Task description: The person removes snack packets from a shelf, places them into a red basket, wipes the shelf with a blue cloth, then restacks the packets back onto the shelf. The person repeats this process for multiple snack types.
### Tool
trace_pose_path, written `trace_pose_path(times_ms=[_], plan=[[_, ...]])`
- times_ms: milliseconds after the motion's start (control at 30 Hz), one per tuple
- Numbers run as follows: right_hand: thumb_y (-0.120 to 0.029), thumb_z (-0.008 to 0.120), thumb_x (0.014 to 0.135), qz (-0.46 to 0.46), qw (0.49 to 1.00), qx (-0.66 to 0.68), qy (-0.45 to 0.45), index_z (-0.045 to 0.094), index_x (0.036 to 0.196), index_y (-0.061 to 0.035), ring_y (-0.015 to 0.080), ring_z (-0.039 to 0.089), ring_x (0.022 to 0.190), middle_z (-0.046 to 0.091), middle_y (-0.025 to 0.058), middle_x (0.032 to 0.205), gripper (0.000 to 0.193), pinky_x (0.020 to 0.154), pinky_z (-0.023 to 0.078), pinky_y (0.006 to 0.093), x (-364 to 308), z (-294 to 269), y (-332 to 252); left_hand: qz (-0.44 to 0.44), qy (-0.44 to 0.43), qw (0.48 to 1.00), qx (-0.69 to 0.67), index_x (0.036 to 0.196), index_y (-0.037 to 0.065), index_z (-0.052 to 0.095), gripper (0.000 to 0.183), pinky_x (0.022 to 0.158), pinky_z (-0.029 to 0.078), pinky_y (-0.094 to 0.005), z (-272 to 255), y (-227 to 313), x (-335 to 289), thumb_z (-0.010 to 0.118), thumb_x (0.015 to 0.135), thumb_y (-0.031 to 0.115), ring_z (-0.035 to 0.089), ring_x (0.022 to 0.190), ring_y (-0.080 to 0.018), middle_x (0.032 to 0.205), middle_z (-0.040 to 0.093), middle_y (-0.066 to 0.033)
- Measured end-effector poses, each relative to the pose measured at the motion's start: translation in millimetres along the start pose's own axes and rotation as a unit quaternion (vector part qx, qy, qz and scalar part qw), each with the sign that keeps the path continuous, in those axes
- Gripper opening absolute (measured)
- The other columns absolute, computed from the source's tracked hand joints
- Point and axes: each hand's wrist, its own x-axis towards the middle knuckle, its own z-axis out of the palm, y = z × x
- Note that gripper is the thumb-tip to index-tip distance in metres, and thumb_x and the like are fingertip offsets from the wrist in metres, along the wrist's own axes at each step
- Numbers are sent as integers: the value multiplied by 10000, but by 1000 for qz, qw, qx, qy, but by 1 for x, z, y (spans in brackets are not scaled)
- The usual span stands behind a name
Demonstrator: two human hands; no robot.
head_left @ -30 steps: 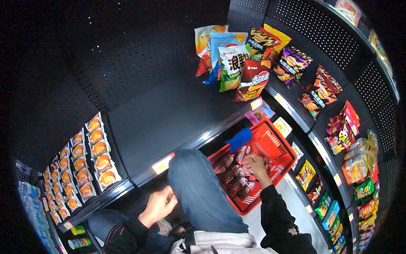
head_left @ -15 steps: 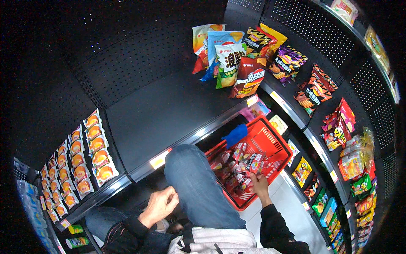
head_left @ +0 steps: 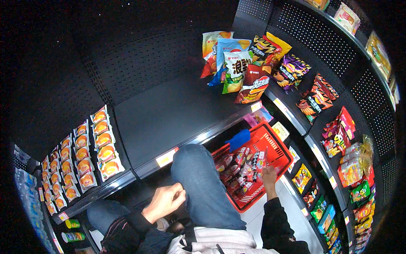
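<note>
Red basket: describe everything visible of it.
The red basket looks like plastic, open-topped, with slotted walls and a blue piece at its far-left edge. It sits mouth-up beside the person's bent leg, which partly hides it, holding small packets. The right hand is at its right side; contact is unclear.

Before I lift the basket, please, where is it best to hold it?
Probably take the basket by its right rim, with the right hand coming from above on the right: the rim stands up in view along that slotted wall, while the knee hides part of the left side.
</note>
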Motion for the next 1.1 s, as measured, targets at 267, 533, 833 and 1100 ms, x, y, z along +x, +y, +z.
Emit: trace_pose_path(times_ms=[267, 533, 833, 1100], plan=[[-185, 615, 1104, -84, 977, 192, 51, 579, 1064, -85, 93, 593, 873, 586, 7, 964, 115, 637, 581, 279, 36, -92, -94, 7, 69, 992, -108, 867, 26, 621, 222, 590, 544, -311, -17, 14, 29, 660, 1052, 141, 713, 642, -154, 705, 689, -57], [-244, 619, 1107, -154, 883, 441, -50, 597, 1073, -76, 65, 613, 879, 611, -6, 995, 173, 676, 606, 248, 71, -124, -252, 6, 132, 977, -169, 1049, 13, 677, 150, 642, 536, -260, -53, 22, 79, 695, 1048, 162, 667, 714, -82, 882, 715, -41], [-202, 610, 1101, -273, 812, 461, -231, 636, 1096, -70, 87, 650, 931, 658, 1, 1011, 135, 733, 608, 268, 83, -16, -447, -9, 316, 948, -31, 1476, -10, 535, 681, 645, 534, -300, -115, -9, 125, 827, 915, 243, 631, 656, -102, 1140, 735, -133], [-181, 613, 1089, -297, 764, 487, -302, 639, 1074, -89, 66, 632, 890, 655, -27, 994, 96, 679, 574, 252, 85, 102, -564, -115, 400, 884, -214, 1442, -33, 558, 579, 941, 563, -368, -161, -106, 151, 766, 947, 183, 730, 1045, -231, 1185, 748, -177]])
